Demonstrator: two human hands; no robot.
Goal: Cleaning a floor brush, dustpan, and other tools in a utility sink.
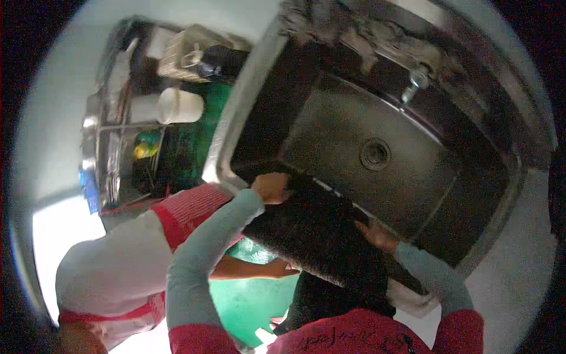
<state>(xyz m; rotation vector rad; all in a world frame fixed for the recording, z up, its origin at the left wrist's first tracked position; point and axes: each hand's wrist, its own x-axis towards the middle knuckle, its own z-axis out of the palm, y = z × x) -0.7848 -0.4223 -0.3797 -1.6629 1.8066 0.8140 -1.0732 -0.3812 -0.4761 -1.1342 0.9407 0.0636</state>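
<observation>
Steel sink (330, 127) lies empty; both hands' fingers, left hand (270, 187) and right hand (377, 235), grip a dark mat (318, 233).

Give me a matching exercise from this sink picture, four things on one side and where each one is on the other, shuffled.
Things:
1. drain
2. tap
3. left hand
4. white container

Places:
A. on the shelves left of the sink
B. at the sink's back wall
C. in the middle of the basin floor
D. on the upper left corner of the dark mat

Pairs: 1-C, 2-B, 3-D, 4-A
</observation>
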